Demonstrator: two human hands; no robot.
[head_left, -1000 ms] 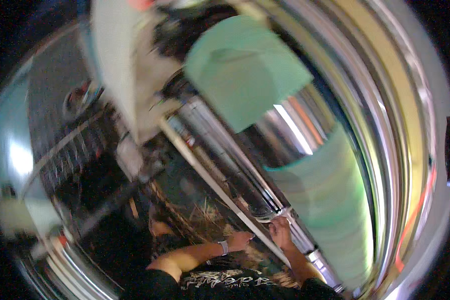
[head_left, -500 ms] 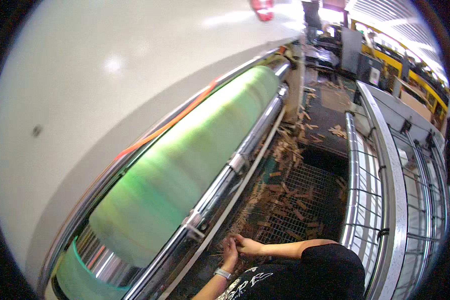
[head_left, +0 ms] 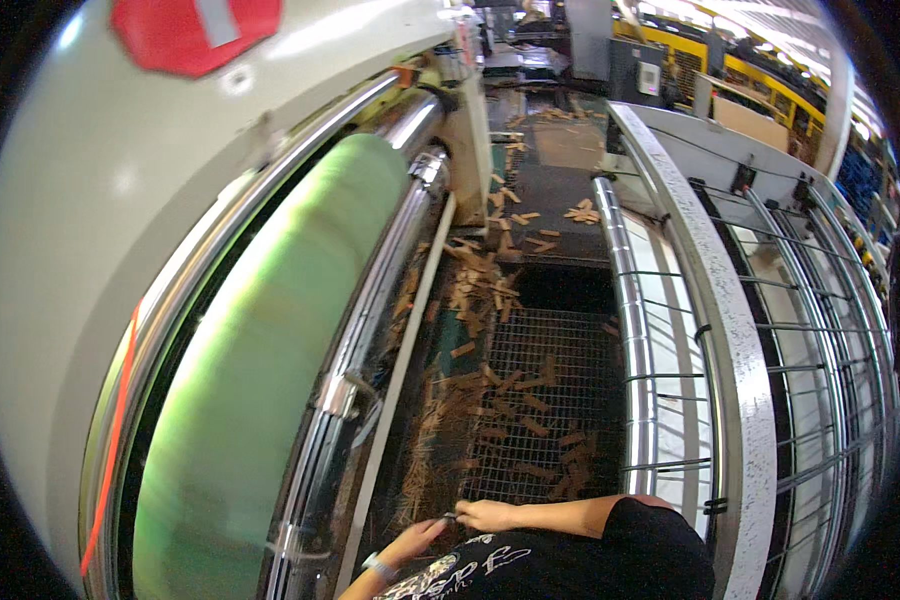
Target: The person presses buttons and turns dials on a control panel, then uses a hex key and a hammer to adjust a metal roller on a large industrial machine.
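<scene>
My left hand (head_left: 417, 540) and my right hand (head_left: 485, 515) meet low in front of my body, fingertip to fingertip. The fingers of both are closed around a small dark thing (head_left: 450, 518), too small to name. A pale watch (head_left: 378, 567) is on my left wrist. To the left of my hands lies a long machine with a large green roller (head_left: 260, 360). A shiny metal bar (head_left: 340, 385) runs beside the roller, nearer to me. My hands stay apart from the machine.
Cardboard scraps (head_left: 480, 285) litter the floor and a metal grating (head_left: 550, 400), with a dark opening (head_left: 567, 288) beyond it. On the right stands a metal frame (head_left: 730, 370) with rollers and black bands. A red sign (head_left: 195, 35) is on the white machine cover (head_left: 60, 250).
My view has swung to the right, so the roller stands more upright and further left. The red sign shows larger. My hands, clasped before, now meet only at the fingertips.
</scene>
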